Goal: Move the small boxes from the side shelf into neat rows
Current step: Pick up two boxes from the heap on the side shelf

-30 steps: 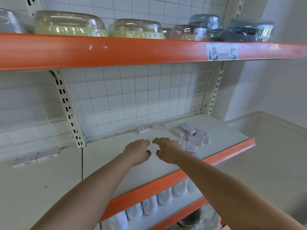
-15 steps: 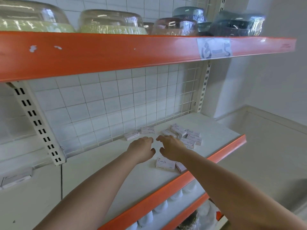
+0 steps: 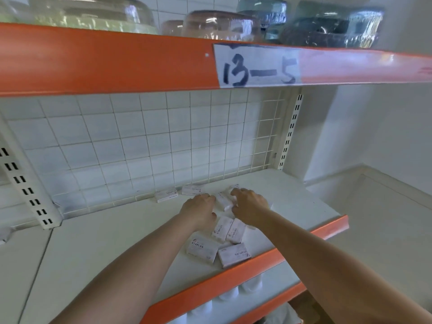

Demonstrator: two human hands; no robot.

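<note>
Several small white staple boxes lie loose on the white shelf [image 3: 98, 239]. Two boxes [image 3: 166, 195] [image 3: 192, 189] sit at the back against the wire grid. Four more lie near the front edge, among them one marked STAPLES [image 3: 201, 248] and one beside it [image 3: 233, 254]. My left hand [image 3: 201, 211] and my right hand [image 3: 250, 206] reach side by side over the pile, palms down, fingers bent. A box [image 3: 223, 201] lies between them, touched by both hands' fingertips. Whether either hand grips a box is hidden by the backs of the hands.
An orange-edged shelf [image 3: 105, 61] overhead carries wrapped glass bowls [image 3: 217, 24] and a paper label 13-5 [image 3: 257, 66]. The wire grid [image 3: 140, 146] backs the shelf, and a slotted upright [image 3: 289, 132] stands at its right. White containers [image 3: 229, 293] stand on the shelf below.
Both hands have reached further back and right over the pile. The view has moved closer and to the right, so more boxes near the front edge show below my wrists.
</note>
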